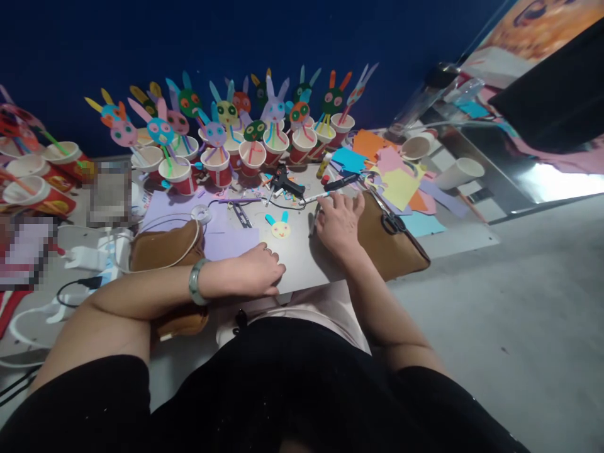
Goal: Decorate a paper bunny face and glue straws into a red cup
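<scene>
My left hand (259, 270) rests near the table's front edge, loosely curled, with nothing visible in it. Just beyond it lies a small yellow paper rabbit face (280, 228) with blue ears, pink cheeks and a drawn mouth. To the right of the face, my right hand (340, 223) reaches over the edge of a brown pouch (384, 248), palm down with its fingers apart. A white marker (315, 198) lies by its fingertips. Beside its thumb is a thin grey object, partly hidden.
Rabbit-topped straws stand in red paper cups (178, 176) along the blue wall. A black glue gun (285, 182), a utility knife (242, 215), scissors (391, 220) and purple paper (231, 242) lie around. Coloured scraps (396, 182) are at right; a power strip (117, 251) and cables at left.
</scene>
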Available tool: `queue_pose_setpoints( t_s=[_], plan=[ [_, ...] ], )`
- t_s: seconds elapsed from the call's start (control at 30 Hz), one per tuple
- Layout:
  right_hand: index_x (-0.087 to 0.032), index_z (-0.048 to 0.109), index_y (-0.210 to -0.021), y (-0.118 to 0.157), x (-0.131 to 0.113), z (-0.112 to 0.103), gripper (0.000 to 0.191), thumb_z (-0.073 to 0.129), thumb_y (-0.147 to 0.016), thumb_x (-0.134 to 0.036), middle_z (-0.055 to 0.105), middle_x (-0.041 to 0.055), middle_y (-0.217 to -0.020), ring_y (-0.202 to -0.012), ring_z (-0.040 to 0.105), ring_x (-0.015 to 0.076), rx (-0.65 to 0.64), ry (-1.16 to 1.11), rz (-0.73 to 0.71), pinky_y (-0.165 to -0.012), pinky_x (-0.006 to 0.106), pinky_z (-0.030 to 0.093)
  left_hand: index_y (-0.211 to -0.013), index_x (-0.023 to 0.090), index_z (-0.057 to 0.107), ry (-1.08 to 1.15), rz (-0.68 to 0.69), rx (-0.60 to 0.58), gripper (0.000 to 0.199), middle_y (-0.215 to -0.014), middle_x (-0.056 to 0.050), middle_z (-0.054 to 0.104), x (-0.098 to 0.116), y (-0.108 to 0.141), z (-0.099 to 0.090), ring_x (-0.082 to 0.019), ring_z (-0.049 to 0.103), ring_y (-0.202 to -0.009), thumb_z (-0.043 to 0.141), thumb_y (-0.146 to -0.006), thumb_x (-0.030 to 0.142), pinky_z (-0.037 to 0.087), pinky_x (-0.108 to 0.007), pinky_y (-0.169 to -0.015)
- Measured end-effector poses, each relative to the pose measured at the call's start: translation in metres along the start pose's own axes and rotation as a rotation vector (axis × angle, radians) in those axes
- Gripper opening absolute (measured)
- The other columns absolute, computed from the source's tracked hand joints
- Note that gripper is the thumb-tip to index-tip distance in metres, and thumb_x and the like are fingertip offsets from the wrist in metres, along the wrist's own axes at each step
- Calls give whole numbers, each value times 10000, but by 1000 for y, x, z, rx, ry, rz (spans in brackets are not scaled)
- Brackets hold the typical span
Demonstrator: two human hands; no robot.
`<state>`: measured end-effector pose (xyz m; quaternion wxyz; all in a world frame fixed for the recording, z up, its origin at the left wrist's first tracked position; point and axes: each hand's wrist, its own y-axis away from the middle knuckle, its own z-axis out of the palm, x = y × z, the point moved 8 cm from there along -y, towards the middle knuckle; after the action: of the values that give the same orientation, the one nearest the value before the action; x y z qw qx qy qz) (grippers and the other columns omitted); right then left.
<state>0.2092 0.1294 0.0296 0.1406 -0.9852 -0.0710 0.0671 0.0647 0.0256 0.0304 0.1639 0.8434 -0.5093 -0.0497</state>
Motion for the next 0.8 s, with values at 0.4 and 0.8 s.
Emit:
queue_pose_setpoints(
  t_s=[0.4,0.8],
  plan=[
    [-169,728,-1169,-60,-58,19,385,607,-805,-208,780,117,-1041,-1035,657,304,-378,-165,-250,-1062,488,350,-1087,113,718,-98,-772,109,312,-1021,-178,755,-140,37,-50,-313,721,-971,583,-878,302,483,-348,-725],
    [-173,758,-1026,-60,-42,29,244,611,-837,-222,769,99,-897,-911,655,273,-364,-221,-258,-892,400,402,-1109,135,704,200,-907,198,329,-1075,-147,734,-139,68,3,-281,673,-973,633,-829,294,482,-360,-807]
  ],
)
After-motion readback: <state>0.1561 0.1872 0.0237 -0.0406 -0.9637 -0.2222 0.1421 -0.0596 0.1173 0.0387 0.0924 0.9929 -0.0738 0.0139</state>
